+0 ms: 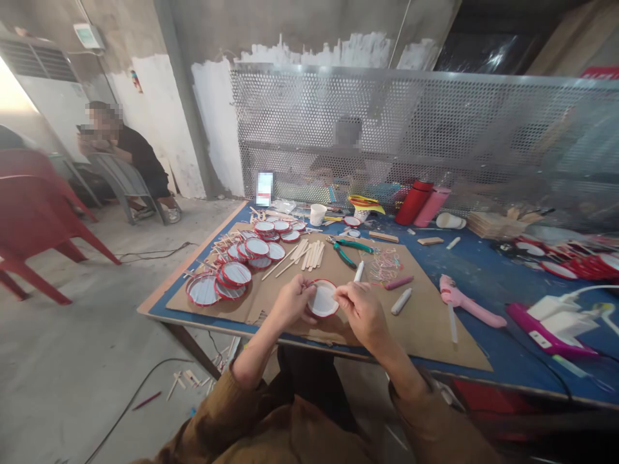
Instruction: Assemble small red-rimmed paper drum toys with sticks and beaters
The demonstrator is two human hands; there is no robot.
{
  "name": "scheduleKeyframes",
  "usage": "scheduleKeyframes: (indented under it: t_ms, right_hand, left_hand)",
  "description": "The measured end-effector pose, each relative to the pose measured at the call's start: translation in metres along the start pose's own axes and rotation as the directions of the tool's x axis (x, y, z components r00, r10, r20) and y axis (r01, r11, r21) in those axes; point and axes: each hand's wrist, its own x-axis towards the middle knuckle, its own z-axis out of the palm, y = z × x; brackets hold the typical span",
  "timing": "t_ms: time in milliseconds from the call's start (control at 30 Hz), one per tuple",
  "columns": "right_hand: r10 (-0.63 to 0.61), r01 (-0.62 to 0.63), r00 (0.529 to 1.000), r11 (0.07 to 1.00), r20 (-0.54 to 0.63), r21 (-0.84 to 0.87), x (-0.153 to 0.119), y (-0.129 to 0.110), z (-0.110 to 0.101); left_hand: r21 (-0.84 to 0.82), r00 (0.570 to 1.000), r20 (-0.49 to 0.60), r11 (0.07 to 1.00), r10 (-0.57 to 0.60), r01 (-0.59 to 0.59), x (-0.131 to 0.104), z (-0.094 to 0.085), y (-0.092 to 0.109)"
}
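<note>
Near the front edge of the table, my left hand (296,300) grips a round white disc with a red rim (323,299), like a small drum. The fingers of my right hand (362,310) are pinched together at the disc's right edge; anything small between them is too fine to make out. Just beyond lie wooden sticks (314,255), a white marker-like tube (359,270) and a tangle of thin coloured strings (384,265). Left of my hands is a heap of similar red-rimmed discs (236,273).
Cardboard (425,328) covers part of the blue table. Green-handled pliers (344,252), a pink glue gun (471,308) and a purple power strip (546,335) lie rightward. Bottles (413,203) stand before a perforated metal screen (290,116). A person (138,154) sits at the left.
</note>
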Motion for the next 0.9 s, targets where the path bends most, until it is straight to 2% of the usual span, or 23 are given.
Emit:
scheduleKeyframes:
  t_ms: [67, 133, 233, 300, 400, 533, 667, 767, 900]
  right_hand:
    - [0.074, -0.074, 0.997, 0.997, -0.011, 0.018, -0.010, -0.006, 0.003]
    - [0.199, -0.198, 0.980, 0.979, -0.023, 0.054, -0.020, -0.015, 0.010]
    - [0.391, -0.382, 0.919, 0.913, -0.043, 0.143, -0.030, -0.034, 0.025]
    - [0.472, -0.455, 0.881, 0.867, -0.042, 0.206, -0.031, -0.044, 0.035]
    - [0.529, -0.501, 0.847, 0.826, -0.048, 0.258, -0.029, -0.053, 0.048]
    - [0.580, -0.538, 0.812, 0.789, -0.070, 0.296, -0.029, -0.053, 0.054]
    - [0.618, -0.572, 0.785, 0.744, -0.033, 0.344, -0.033, -0.051, 0.052]
    - [0.641, -0.584, 0.767, 0.703, -0.006, 0.406, -0.037, -0.055, 0.049]
    - [0.696, -0.618, 0.718, 0.623, 0.021, 0.479, -0.043, -0.060, 0.042]
  left_hand:
    - [0.023, 0.999, -0.051, 1.000, -0.007, 0.008, -0.001, 0.001, 0.003]
    - [0.047, 0.996, -0.089, 0.999, -0.009, 0.013, -0.003, 0.002, 0.005]
    - [0.053, 0.992, -0.128, 0.999, 0.007, 0.000, -0.002, 0.002, 0.003]
    - [0.061, 0.989, -0.143, 0.998, 0.024, -0.015, -0.001, 0.001, 0.001]
    - [0.074, 0.985, -0.164, 0.997, 0.049, -0.038, 0.000, 0.000, -0.002]
    - [0.096, 0.979, -0.186, 0.993, 0.081, -0.064, 0.000, 0.000, -0.002]
    - [0.154, 0.972, -0.208, 0.985, 0.112, -0.080, 0.002, 0.000, -0.003]
    - [0.243, 0.955, -0.236, 0.963, 0.179, -0.121, 0.005, -0.001, -0.008]
    - [0.308, 0.929, -0.281, 0.939, 0.241, -0.151, 0.007, -0.002, -0.011]
